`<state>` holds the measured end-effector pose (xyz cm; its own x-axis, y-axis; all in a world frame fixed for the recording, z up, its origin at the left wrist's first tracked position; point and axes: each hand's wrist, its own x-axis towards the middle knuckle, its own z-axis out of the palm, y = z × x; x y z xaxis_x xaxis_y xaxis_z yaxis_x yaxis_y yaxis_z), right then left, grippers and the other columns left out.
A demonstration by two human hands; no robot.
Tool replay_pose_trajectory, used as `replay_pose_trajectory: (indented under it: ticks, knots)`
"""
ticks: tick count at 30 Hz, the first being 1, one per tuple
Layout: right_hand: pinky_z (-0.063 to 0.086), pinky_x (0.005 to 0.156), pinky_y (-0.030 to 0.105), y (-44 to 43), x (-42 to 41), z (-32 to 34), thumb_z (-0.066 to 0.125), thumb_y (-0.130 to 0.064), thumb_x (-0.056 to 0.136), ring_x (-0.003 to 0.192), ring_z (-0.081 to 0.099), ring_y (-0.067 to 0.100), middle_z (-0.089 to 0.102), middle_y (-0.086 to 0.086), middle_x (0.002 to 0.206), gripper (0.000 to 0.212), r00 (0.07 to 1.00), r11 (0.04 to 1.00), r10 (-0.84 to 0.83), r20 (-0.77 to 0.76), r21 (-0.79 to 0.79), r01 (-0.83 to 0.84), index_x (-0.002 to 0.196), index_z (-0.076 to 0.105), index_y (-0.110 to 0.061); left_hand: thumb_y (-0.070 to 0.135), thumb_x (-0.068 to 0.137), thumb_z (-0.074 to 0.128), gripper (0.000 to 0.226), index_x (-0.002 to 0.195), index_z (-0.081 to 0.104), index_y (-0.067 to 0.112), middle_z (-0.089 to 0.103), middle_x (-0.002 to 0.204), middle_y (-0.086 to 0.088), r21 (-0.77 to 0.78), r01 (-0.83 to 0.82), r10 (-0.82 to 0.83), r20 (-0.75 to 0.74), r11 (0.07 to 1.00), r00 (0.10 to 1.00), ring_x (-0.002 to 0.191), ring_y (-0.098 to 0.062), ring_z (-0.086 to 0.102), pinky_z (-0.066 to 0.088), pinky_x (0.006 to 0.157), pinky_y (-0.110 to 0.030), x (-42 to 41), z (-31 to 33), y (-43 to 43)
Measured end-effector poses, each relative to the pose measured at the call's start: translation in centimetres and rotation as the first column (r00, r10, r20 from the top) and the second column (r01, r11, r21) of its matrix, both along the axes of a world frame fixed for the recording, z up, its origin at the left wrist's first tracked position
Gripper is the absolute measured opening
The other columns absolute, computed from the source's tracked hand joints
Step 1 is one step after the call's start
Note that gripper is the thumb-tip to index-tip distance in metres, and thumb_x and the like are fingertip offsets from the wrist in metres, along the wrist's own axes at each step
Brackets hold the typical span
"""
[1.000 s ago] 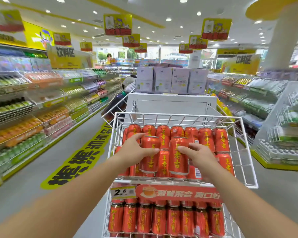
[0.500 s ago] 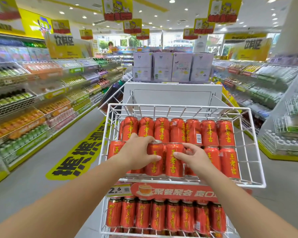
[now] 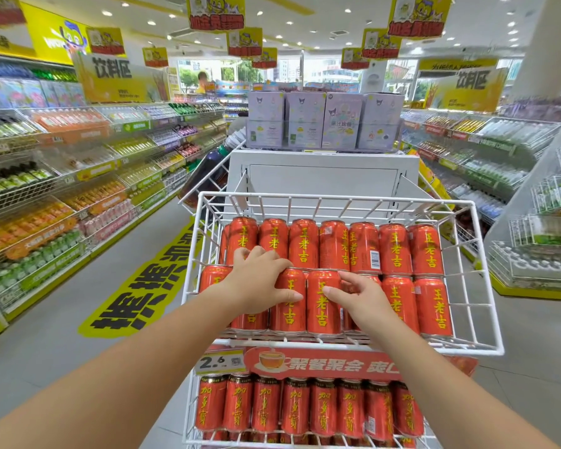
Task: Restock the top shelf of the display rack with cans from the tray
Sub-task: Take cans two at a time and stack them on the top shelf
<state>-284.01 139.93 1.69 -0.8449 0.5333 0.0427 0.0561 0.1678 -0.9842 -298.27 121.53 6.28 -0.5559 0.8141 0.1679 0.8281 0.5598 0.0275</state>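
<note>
Store aisles of drinks run off on both sides behind a white wire rack (image 3: 486, 345). Head view: its top shelf holds red cans (image 3: 431, 306) in two rows — seven behind, about seven in front, some hidden by hands. Left hand (image 3: 259, 283) lies spread over two front cans; right hand (image 3: 366, 299) rests fingers loosely open on its neighbours. Likely step: settling placed cans. No tray visible — next means fetching more.
</note>
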Motion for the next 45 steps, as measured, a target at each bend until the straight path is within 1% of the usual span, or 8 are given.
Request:
replay_pose_trajectory:
  ticks: [8,11,14,21,27,35,41,45]
  knots:
    - [0.044,0.056,0.002,-0.2,0.2,0.4,0.075,-0.031,0.09,0.087,0.055,-0.01,0.055,-0.021,0.103,0.05,0.995,0.979,-0.04,0.096,0.204,0.02,0.136,0.057,-0.021,0.08,0.083,0.049,0.082,0.148,0.042,0.031,0.052,0.142,0.006,0.029,-0.005,0.004,0.049,1.0,0.999,0.136,-0.022,0.037,0.017,0.116,-0.051,0.4,-0.2,-0.2]
    - [0.045,0.075,0.007,-0.6,0.6,1.2,0.073,-0.037,0.091,0.096,0.058,-0.004,0.06,-0.017,0.114,0.055,0.99,0.949,-0.05,0.133,0.317,0.005,0.14,0.055,-0.02,0.082,0.086,0.04,0.089,0.155,0.031,0.026,0.041,0.153,0.002,-0.021,-0.004,0.004,0.007,1.0,1.0,0.143,-0.025,0.03,0.016,0.119,-0.052,1.2,-0.2,-0.5]
    - [0.046,0.103,0.034,-0.4,1.1,1.6,0.068,-0.054,0.089,0.127,0.052,0.018,0.049,-0.002,0.141,0.073,0.975,0.887,-0.1,0.2,0.461,-0.004,0.15,0.043,-0.023,0.084,0.086,0.031,0.096,0.16,0.017,0.023,0.024,0.163,-0.002,-0.069,-0.02,0.015,-0.066,0.997,0.998,0.15,-0.028,0.019,0.015,0.121,-0.055,1.9,-0.3,-1.0]
    - [0.033,0.119,0.045,-0.7,2.3,2.8,0.048,-0.069,0.089,0.144,0.036,0.019,0.039,-0.002,0.156,0.08,0.956,0.526,-0.178,0.231,0.844,-0.106,0.153,0.036,-0.022,0.087,0.082,0.026,0.103,0.162,0.007,0.024,0.007,0.169,-0.007,-0.102,-0.011,-0.009,-0.191,0.995,0.981,0.155,-0.028,0.006,0.012,0.122,-0.057,3.5,-0.9,-3.3]
    - [0.01,0.125,0.051,-3.2,3.8,2.2,0.022,-0.076,0.086,0.156,0.009,0.025,0.011,0.004,0.17,0.09,0.937,0.25,-0.244,0.251,0.95,-0.189,0.161,0.016,-0.027,0.086,0.081,0.027,0.105,0.162,0.0,0.025,0.001,0.17,-0.009,-0.054,-0.044,0.032,-0.219,0.998,0.975,0.156,-0.032,0.001,0.006,0.122,-0.059,5.5,-2.2,-5.7]
    - [0.004,0.124,0.055,-9.8,6.6,0.3,0.015,-0.074,0.091,0.157,-0.002,0.027,-0.003,0.005,0.171,0.087,0.913,0.232,-0.291,0.285,0.947,-0.222,0.162,0.008,-0.026,0.088,0.079,0.021,0.106,0.163,0.009,0.024,0.005,0.17,-0.01,0.062,-0.027,0.041,-0.224,0.998,0.974,0.156,-0.035,0.0,0.0,0.121,-0.063,7.6,-3.6,-10.5]
    - [0.018,0.122,0.059,-15.8,8.2,-2.3,0.025,-0.072,0.092,0.155,0.015,0.033,0.013,0.011,0.169,0.085,0.892,0.238,-0.335,0.304,0.943,-0.232,0.161,0.02,-0.023,0.083,0.079,0.025,0.104,0.162,0.012,0.022,0.012,0.169,-0.013,0.05,0.043,-0.03,-0.232,0.998,0.972,0.156,-0.037,0.006,0.003,0.121,-0.065,8.1,-5.8,-16.0]
    - [0.019,0.123,0.057,-19.6,8.9,-5.7,0.024,-0.071,0.093,0.155,0.015,0.033,0.014,0.011,0.169,0.084,0.879,0.255,-0.339,0.336,0.932,-0.258,0.16,0.024,-0.02,0.081,0.08,0.033,0.102,0.158,0.032,0.016,0.031,0.163,-0.017,0.028,0.066,-0.059,-0.215,0.997,0.975,0.151,-0.041,0.025,0.015,0.118,-0.068,8.1,-9.1,-19.7]
